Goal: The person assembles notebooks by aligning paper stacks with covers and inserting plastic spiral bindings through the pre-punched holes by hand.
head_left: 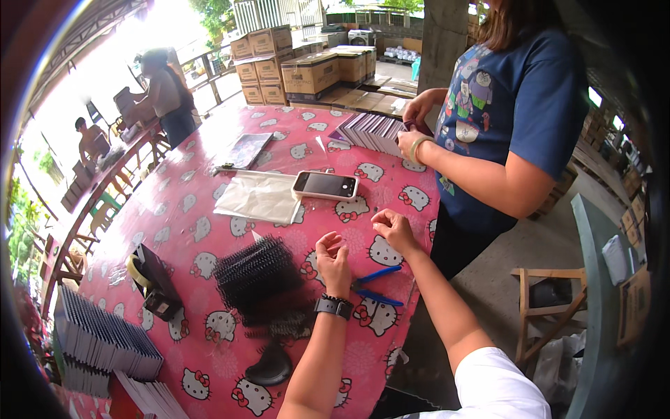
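Observation:
My left hand (333, 265), with a black watch on the wrist, hovers over the pink table, fingers loosely bent and nothing visible in them. To its right, my right hand (396, 232) is also raised, its fingers curved and apart, with no object showing. Between my forearms lie pliers (377, 285) with blue handles, just right of the watch. Left of my left hand is a heap of black spiral binding coils (257, 278), with loose coils (289, 322) below. A phone (326, 186) in a pale case lies beyond my hands, beside white plastic sheets (257, 197).
Spiral-bound notebooks (112, 339) and a tape dispenser (152, 285) stand at left, with a black rounded object (269, 366) nearer me. A co-worker in a blue shirt (513, 105) handles a row of booklets (370, 131). Cardboard boxes (310, 73) are stacked behind the table.

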The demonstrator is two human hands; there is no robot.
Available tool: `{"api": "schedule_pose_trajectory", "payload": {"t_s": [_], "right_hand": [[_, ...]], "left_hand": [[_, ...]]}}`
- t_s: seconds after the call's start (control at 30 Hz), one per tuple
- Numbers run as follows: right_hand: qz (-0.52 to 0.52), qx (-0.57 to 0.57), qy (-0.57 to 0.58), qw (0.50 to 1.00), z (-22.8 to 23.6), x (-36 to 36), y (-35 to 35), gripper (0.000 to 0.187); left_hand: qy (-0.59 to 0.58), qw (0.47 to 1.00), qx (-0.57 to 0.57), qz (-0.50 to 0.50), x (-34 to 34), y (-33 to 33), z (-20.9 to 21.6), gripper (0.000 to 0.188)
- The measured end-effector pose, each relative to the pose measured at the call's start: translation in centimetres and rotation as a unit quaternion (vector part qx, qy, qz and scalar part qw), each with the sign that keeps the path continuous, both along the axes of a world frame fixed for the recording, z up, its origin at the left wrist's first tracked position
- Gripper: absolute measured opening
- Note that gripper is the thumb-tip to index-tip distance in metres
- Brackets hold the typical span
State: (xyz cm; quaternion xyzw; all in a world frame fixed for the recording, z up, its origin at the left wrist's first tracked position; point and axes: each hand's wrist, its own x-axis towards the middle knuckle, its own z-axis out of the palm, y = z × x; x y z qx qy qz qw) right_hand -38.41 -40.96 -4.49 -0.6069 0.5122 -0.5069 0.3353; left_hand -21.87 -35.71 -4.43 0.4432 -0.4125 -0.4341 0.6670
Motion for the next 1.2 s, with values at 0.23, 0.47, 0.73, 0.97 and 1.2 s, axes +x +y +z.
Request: {"api": "schedule_pose_trajectory", "payload": {"t_s": [0.23, 0.47, 0.73, 0.97, 1.2], "right_hand": [[-0.009, -0.021, 0.033, 0.999, -1.1, 0.4, -0.5, 0.007], [-0.016, -0.026, 0.057, 0.998, -1.1, 0.3, -0.6, 0.008], [-0.01, -0.018, 0.048, 0.999, -0.9, 0.4, -0.4, 0.007], [-0.014, -0.023, 0.062, 0.998, -0.6, 0.5, -0.4, 0.007], [-0.014, -0.008, 0.062, 0.998, -0.5, 0.5, -0.2, 0.007]], "left_hand": [[-0.019, 1.0, 0.017, -0.008, 0.1, 0.2, 0.6, 0.028], [0.001, 1.0, 0.023, -0.007, 0.3, 0.0, 0.6, 0.026], [0.006, 0.999, 0.036, -0.006, 0.3, 0.1, 0.9, 0.025], [0.005, 0.999, 0.036, -0.005, 0.3, 0.0, 0.7, 0.025], [-0.01, 0.999, 0.031, -0.001, 0.2, -0.1, 0.5, 0.024]]}}
